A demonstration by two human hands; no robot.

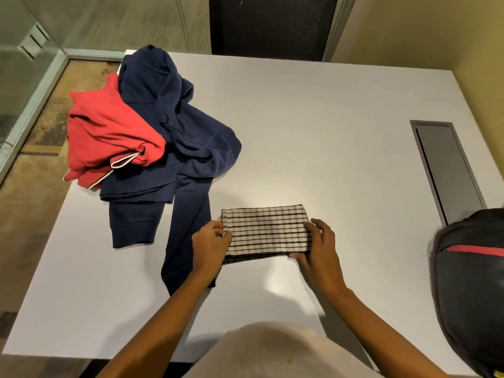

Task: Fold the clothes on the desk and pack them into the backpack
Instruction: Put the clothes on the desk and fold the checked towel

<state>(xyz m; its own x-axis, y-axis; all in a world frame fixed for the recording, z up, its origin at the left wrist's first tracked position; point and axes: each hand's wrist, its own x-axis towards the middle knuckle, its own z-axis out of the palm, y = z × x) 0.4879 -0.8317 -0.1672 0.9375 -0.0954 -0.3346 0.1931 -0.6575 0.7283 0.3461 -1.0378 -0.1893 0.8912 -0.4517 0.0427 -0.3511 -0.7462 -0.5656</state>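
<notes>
So that the folded striped cloth [266,231] keeps its creases, seemingly, the left hand [211,245] pinches one end and the right hand [319,248] clasps the other, on the desk [327,132] (backpack [469,290] near, rightward).

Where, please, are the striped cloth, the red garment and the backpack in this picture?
striped cloth [266,233], head view, middle of its folded top face.
red garment [109,129], head view, its broad bunched middle.
backpack [469,290], head view, dark panel below the red stripe.

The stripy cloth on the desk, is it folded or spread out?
Folded: the white, black-striped cloth is a compact rectangle with stacked layers showing at its left edge.
</notes>
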